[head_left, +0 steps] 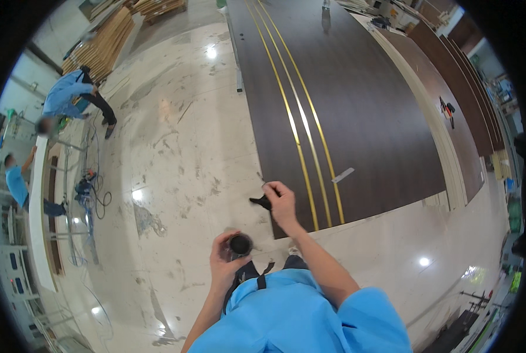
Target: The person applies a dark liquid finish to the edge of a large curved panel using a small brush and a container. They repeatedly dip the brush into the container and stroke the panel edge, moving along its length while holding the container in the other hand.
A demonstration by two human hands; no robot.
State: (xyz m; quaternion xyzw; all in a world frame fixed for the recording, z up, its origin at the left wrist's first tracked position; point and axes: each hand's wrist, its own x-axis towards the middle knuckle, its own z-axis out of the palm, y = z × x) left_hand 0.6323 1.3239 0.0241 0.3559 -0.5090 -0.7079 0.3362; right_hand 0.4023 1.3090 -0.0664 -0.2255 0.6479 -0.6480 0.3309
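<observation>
My left hand is wrapped round a small round clear-sided cup that looks dark inside. To its upper right, my right hand is closed on a small black tool. A thin tip sticks out beyond the fingers; the grip hides the rest, so its exact kind is unclear. That hand is over the near left edge of a large dark brown panel. Three gold strips run lengthwise along the panel. A short silvery piece lies across the right-hand strip.
Two people in blue shirts work by a long white board at left. Near them, a power tool and cables are on a frame. Orange-handled pliers lie on a board at right. Stacked timber stands far left.
</observation>
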